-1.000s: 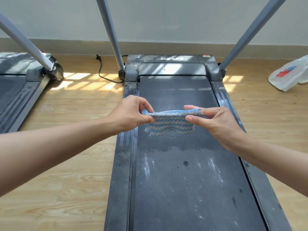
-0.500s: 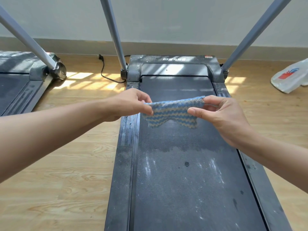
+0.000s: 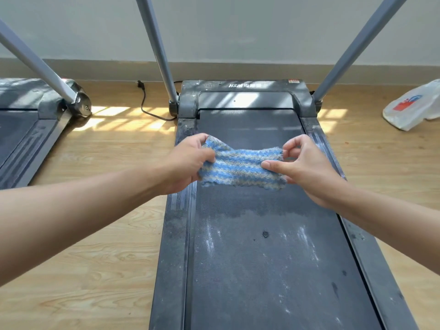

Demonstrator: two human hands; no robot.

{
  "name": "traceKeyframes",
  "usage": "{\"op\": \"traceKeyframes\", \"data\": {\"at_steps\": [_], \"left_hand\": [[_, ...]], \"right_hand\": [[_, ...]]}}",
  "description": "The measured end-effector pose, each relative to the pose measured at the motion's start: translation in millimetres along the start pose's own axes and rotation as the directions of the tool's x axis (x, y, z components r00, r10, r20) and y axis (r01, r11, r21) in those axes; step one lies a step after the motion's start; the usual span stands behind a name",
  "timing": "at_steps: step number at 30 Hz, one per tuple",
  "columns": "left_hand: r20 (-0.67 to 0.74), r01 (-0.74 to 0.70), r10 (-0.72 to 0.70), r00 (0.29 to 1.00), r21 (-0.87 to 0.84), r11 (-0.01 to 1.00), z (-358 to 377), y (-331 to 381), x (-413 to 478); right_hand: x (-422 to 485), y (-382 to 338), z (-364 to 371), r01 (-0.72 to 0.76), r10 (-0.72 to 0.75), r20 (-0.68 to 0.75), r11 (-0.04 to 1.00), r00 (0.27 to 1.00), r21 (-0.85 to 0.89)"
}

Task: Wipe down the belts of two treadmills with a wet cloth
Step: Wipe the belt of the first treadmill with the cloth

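Observation:
A blue and grey striped cloth (image 3: 240,166) is stretched between my two hands above the belt (image 3: 266,258) of the treadmill in front of me. My left hand (image 3: 190,163) grips its left end with curled fingers. At the right end my right hand (image 3: 304,165) pinches the cloth between thumb and fingers. The far part of the belt looks darker and wet; the near part is dusty with pale streaks and a dark spot (image 3: 265,234). A second treadmill (image 3: 21,129) lies at the left edge, only partly in view.
Grey handrail posts (image 3: 154,48) rise from both sides of the treadmill's front. A black power cable (image 3: 145,103) lies on the wooden floor between the machines. A white plastic bag (image 3: 414,106) sits at the right by the wall.
The cloth has been opened wider and turned flatter toward me. Both hands have shifted slightly, the right thumb now on the cloth's lower right corner.

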State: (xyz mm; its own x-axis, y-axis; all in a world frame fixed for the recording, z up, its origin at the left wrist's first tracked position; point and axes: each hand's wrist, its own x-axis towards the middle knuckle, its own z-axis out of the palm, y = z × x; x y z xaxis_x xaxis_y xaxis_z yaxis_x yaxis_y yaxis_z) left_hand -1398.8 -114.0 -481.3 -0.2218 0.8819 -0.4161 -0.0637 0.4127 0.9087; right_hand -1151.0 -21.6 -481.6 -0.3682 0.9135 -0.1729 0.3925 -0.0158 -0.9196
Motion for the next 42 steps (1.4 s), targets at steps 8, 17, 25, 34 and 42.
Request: {"op": "traceKeyframes", "data": {"at_steps": [8,17,25,34,42], "left_hand": [[0.070,0.014,-0.009,0.998,-0.070,0.997,27.7,-11.2,-8.8],[0.177,0.032,0.031,0.984,-0.339,0.940,30.5,0.1,-18.0],[-0.003,-0.119,0.121,0.993,-0.216,0.969,34.4,-25.3,-2.3],[-0.125,-0.075,0.224,0.967,0.697,0.713,-14.6,-167.0,22.7],[-0.366,-0.002,0.502,0.784,0.807,0.591,3.8,-298.6,-27.4]], "right_hand": [[-12.5,-33.3,9.0,0.355,-0.318,0.189,0.909,0.929,-0.216],[-1.6,-37.0,6.7,0.004,-0.041,0.179,0.979,0.983,0.203],[-6.1,4.8,39.5,-0.297,0.189,0.461,0.939,0.867,0.174],[28.7,44.8,60.4,0.076,0.118,0.455,0.920,0.883,-0.385],[19.6,72.2,84.8,0.504,0.048,0.639,0.571,0.767,-0.648]]}}
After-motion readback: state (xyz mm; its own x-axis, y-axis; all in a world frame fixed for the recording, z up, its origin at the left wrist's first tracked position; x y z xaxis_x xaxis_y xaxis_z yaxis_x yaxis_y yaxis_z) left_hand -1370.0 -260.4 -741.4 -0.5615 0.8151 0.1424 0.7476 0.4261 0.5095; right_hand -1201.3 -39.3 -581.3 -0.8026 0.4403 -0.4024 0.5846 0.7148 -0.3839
